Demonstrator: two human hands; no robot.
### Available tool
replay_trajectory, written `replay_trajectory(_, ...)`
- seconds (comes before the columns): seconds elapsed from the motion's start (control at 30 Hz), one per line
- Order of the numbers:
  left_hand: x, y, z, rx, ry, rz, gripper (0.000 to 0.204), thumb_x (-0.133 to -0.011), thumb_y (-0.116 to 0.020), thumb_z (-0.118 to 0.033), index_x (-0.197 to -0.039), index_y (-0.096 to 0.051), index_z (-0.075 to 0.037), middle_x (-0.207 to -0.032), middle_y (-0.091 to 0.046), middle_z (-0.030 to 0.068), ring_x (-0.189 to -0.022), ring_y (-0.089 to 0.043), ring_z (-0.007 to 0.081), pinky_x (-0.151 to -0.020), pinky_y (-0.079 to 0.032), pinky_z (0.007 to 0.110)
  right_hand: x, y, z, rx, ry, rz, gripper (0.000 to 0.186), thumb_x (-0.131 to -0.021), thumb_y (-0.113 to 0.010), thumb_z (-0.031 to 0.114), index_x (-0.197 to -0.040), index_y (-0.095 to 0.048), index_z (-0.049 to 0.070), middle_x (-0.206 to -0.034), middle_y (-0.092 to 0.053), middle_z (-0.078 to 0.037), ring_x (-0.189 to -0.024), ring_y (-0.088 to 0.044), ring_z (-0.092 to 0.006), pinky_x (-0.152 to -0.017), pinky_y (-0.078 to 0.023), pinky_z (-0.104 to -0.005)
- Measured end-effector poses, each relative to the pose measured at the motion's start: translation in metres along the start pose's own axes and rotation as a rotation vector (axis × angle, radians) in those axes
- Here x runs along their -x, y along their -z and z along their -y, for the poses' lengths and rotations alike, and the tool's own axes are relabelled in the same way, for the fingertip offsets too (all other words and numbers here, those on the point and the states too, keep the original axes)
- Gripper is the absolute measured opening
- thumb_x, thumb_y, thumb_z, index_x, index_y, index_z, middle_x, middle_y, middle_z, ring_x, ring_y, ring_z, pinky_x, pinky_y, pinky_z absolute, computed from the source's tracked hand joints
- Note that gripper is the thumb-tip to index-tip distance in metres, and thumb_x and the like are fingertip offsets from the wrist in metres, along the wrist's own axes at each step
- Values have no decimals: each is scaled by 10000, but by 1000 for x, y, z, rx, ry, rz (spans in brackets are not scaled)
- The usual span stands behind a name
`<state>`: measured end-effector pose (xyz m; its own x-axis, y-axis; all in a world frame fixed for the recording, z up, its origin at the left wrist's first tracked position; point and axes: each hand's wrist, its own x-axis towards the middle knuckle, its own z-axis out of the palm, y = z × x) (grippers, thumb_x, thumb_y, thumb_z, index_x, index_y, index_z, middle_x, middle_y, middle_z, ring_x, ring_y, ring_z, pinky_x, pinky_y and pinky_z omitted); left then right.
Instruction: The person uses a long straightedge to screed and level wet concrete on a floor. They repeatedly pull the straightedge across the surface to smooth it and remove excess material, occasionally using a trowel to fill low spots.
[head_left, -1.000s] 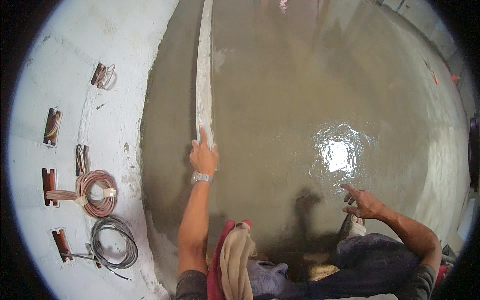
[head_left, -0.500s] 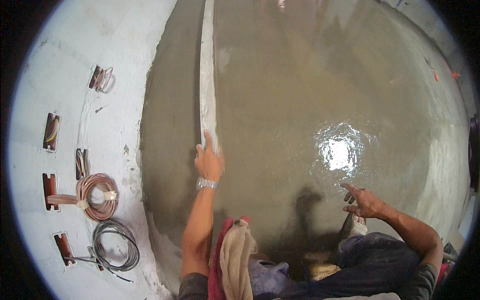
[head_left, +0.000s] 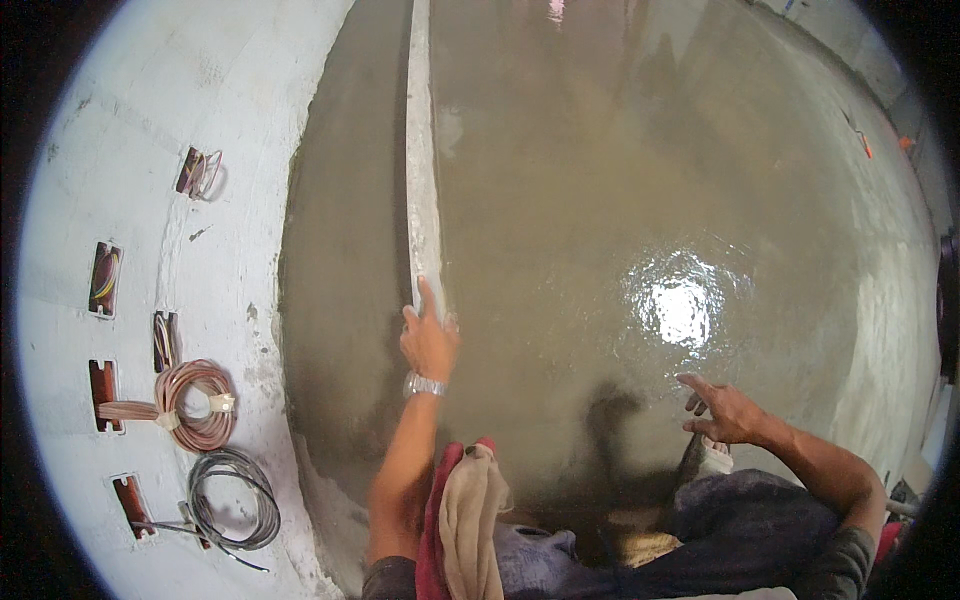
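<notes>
1. Gripping by left hand [head_left: 430, 342]: near end of long pale bar [head_left: 423, 170] is clasped, index finger laid along top.
2. Bar is laid lengthwise on wet floor [head_left: 560, 200], nearer floor's left edge.
3. Right hand [head_left: 727, 412] is held open, fingers loosely bent.
4. Reddish cable coil [head_left: 200, 440] is seen by white wall [head_left: 245, 230].

A long, narrow, pale grey bar [head_left: 422, 150], its face smeared and blotchy, lies nearly upright in the frame, from the top edge left of centre down to the left of the middle; beneath it a smooth, wet, grey-brown cement surface [head_left: 550, 200] fills the centre, glaring white right of centre
</notes>
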<state>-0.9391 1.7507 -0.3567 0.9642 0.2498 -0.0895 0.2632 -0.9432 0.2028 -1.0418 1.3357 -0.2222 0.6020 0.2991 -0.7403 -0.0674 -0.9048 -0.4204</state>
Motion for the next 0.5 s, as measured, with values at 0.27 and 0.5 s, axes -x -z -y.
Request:
replay_trajectory(0.27, -22, -1, -8, 8, -22, -31, 831, -826, -658, -238, -1498, -172, -190, -1114, -517, 286, -830, -630, 395, -727, -506, 433, -3, -11, -11, 22, 68, 2, 778, -828, -691, 272, -1428, -242, 64, -1065, -631, -220, -945, -638, -372, -840, -503, -456)
replay_trajectory(0.5, 4, -3, -14, 8, -18, 9, 847, -813, -681, -235, -1495, -180, -194, -1083, -526, 275, -820, -630, 403, -700, -511, 434, 4, -5, -10, -29, 33, -9, 780, -816, -704, 245, -1424, -254, 55, -1069, -628, -228, -946, -636, -385, -839, -507, -455)
